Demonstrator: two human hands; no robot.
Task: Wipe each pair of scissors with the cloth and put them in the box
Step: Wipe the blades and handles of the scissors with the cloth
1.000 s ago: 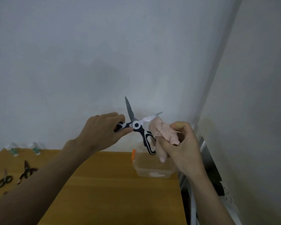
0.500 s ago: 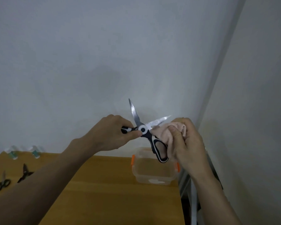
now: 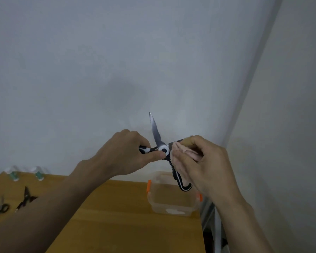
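Head view looks down past two bare forearms toward a wooden table (image 3: 117, 225) with a warm, smooth honey-coloured top, set into the corner of plain grey-white walls. Raised above the table's far edge, the kitchen scissors (image 3: 162, 149) are spread wide open: one tapered steel blade with a finely serrated edge points up, while the other runs to the right and disappears under the cloth. Their handles are black with white inlays, and a round white pivot cap with a dark centre sits where the blades cross. The left hand (image 3: 125, 156) grasps one handle, fingers curled over it and the thumb tip pressed just beneath the pivot. The right hand (image 3: 206, 167) pinches a soft, fuzzy pale-pink cloth (image 3: 182, 152) bunched around the right-pointing blade, close against the pivot; the second handle loop hangs down beneath this hand.

Below them, on the table's far right corner, stands the box (image 3: 171, 199), a clear plastic tub with orange side clips, rounded corners and its lid off. At far left on the table lie small black-handled scissors (image 3: 0, 209) and another dark pair of scissors (image 3: 25, 199), partly hidden by the left forearm. Two small white bottles with green labels (image 3: 25, 173) stand against the wall.
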